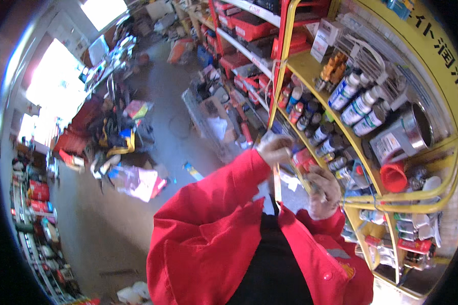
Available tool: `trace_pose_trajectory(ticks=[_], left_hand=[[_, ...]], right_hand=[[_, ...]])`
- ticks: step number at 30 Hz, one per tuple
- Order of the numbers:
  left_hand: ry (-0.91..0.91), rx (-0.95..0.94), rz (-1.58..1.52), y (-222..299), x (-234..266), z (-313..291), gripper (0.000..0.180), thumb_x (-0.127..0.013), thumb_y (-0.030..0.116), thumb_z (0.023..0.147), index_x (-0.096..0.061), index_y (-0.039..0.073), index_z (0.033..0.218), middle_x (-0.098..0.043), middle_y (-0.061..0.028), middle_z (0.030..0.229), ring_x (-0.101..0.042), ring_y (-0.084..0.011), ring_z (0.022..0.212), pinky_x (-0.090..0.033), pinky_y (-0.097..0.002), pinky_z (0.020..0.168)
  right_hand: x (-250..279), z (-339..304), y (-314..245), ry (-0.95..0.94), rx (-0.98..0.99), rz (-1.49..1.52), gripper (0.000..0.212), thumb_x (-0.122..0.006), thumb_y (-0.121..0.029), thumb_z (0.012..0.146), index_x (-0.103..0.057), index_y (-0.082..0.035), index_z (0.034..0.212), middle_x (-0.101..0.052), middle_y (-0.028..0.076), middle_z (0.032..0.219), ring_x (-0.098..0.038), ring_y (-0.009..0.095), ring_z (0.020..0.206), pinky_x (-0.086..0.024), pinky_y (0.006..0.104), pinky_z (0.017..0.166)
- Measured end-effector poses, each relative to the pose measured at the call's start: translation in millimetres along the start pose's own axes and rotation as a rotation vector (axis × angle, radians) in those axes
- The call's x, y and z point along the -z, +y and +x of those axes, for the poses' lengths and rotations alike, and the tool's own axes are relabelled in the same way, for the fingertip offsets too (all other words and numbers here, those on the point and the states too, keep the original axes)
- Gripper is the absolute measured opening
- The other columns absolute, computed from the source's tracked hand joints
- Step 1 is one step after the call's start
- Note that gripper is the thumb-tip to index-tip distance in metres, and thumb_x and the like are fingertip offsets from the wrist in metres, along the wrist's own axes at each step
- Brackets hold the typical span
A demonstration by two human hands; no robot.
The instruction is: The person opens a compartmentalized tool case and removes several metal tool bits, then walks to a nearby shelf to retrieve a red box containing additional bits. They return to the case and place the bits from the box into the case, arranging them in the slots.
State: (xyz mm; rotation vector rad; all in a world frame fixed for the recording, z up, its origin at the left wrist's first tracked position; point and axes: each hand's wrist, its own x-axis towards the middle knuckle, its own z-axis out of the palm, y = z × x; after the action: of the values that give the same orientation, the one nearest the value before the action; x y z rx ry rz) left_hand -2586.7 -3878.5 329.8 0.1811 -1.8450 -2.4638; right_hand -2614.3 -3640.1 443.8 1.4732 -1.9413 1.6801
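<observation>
My left hand (pixel 276 149) is raised at the near edge of the yellow shelf rack (pixel 370 170), its fingers curled. Something pale shows at its back, perhaps cloth or a glove, too blurred to tell. My right hand (pixel 324 193) is lower and further right, with its fingers bent inward; whatever they hold is hidden. Between the two hands a small red object (pixel 304 159) shows; I cannot tell whether it is held or sits on the shelf behind. Both arms wear red sleeves.
White spray bottles (pixel 359 108) and darker cans (pixel 321 133) line the rack's shelves. A metal pail (pixel 417 127) and a red funnel (pixel 393 175) stand at right. Red toolboxes (pixel 252 25) fill another rack. Plastic bags (pixel 137 180) and clutter lie on the floor at left.
</observation>
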Motion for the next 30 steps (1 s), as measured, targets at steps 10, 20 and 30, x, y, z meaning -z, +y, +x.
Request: trace_pose_trajectory(ticks=[10,20,30], left_hand=[[0.726,0.25,-0.233,89.3,374.2,424.3,0.075,-0.075,0.069,0.074,-0.056,0.002,0.101,-0.057,-0.0121,0.069,-0.053,-0.0256,0.045,-0.045,-0.038,0.039],[0.847,0.324,0.259,89.9,429.0,553.2,0.054,-0.071,0.049,0.079,-0.064,-0.002,0.097,-0.065,-0.0164,0.074,-0.062,-0.0259,0.057,-0.05,-0.0389,0.051],[0.509,-0.002,0.769,103.9,481.2,412.1,0.029,-0.059,0.026,0.087,-0.069,0.0,0.08,-0.069,-0.0155,0.08,-0.065,-0.025,0.065,-0.051,-0.039,0.06]], right_hand=[[-114.2,110.6,57.7,0.273,-0.583,-0.351,0.015,-0.06,-0.006,0.086,-0.067,0.0,0.098,-0.07,0.02,0.107,-0.068,0.032,0.1,-0.054,0.04,0.087],[-164.1,169.2,78.1,0.395,-0.826,-0.583,0.022,-0.059,0.007,0.077,-0.069,-0.002,0.095,-0.071,0.019,0.105,-0.07,0.032,0.094,-0.056,0.0399,0.082],[-173.7,158.2,71.2,0.304,-0.802,-0.547,0.025,-0.062,0.006,0.075,-0.07,-0.005,0.096,-0.072,0.015,0.102,-0.071,0.031,0.089,-0.056,0.0381,0.079]])
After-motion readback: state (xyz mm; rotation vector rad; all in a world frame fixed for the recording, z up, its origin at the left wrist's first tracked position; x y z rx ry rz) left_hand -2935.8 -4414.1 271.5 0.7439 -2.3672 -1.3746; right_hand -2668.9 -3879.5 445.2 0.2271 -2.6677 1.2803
